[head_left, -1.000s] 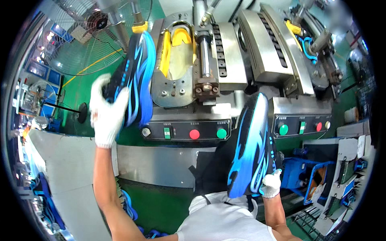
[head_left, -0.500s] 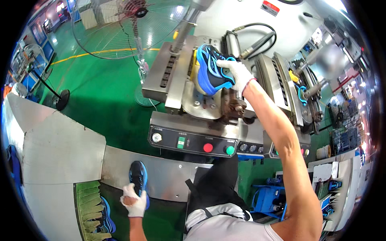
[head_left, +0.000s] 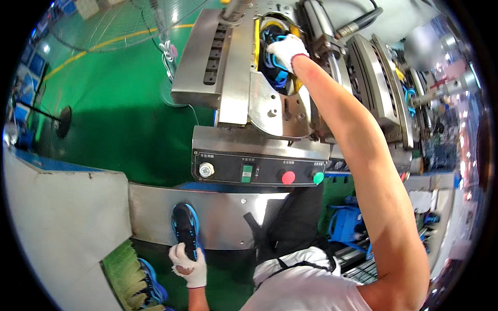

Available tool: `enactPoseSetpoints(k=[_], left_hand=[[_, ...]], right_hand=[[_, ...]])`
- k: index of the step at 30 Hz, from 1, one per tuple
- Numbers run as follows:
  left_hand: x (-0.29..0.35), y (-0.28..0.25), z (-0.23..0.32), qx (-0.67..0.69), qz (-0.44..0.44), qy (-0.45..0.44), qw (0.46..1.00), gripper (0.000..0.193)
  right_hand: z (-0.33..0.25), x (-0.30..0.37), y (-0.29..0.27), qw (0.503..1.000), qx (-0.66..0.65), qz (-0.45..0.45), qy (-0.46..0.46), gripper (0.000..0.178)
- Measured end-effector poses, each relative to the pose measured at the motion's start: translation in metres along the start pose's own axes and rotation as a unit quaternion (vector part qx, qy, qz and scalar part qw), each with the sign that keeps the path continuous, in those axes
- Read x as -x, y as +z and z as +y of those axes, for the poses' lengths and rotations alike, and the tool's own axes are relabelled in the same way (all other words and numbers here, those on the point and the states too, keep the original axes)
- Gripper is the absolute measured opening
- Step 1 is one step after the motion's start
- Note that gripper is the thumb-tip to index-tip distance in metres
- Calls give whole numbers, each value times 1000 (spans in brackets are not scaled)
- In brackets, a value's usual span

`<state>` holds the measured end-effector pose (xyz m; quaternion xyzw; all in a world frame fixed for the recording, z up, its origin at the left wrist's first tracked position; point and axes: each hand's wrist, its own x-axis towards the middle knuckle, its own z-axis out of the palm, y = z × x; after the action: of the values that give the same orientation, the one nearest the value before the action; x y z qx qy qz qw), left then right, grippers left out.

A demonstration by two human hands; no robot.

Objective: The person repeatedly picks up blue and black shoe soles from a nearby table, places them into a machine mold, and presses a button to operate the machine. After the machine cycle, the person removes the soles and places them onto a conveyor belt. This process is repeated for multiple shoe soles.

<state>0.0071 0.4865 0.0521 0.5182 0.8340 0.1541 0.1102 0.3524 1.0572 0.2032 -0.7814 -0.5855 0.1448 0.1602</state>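
Observation:
My right hand [head_left: 288, 53], in a white glove, closes on the upper of a black and blue sneaker [head_left: 280, 79]. That sneaker sits down inside the cavity of a metal press [head_left: 236, 98], between its yellow-edged sides; the hand hides part of it. At lower left, another black and blue sneaker [head_left: 183, 220] lies on a steel ledge [head_left: 223, 217], toe pointing away from me. My left hand [head_left: 190, 267], gloved in white with a torn patch showing skin, is closed round its heel end.
The press's front panel [head_left: 259, 168] carries a red, a green and a silver button. More sneakers [head_left: 151, 280] lie beside green strip bristles [head_left: 124, 274] at lower left. A fan [head_left: 124, 26] stands beyond the press. On the right are a second press [head_left: 381, 98] and a blue stool [head_left: 345, 225].
The right-hand sneaker, earlier tilted with its sole showing above the press, is now down in the cavity. My left hand stays at the other sneaker's heel. The view has shifted closer to the press.

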Motion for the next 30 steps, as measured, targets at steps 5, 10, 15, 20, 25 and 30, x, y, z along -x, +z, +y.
enactPoseSetpoints(k=[5,10,15,20,25,30], left_hand=[[-3,13,41,33,4,-76,997,68],[32,7,68,186,-70,-53,979,75],[5,20,55,80,-26,272,959,62],[-35,15,103,57,-61,378,922,29],[-45,-9,133,45,-73,382,920,21],[4,-48,272,82,-110,500,855,25]], right_hand=[[34,-6,-33,988,-95,-108,-52,83],[13,153,-86,956,-154,55,-244,86],[145,325,-68,910,-76,69,-402,78],[261,348,39,907,275,61,-313,93],[226,390,-32,953,-78,-109,-271,97],[241,458,-70,907,-162,-317,-225,108]])
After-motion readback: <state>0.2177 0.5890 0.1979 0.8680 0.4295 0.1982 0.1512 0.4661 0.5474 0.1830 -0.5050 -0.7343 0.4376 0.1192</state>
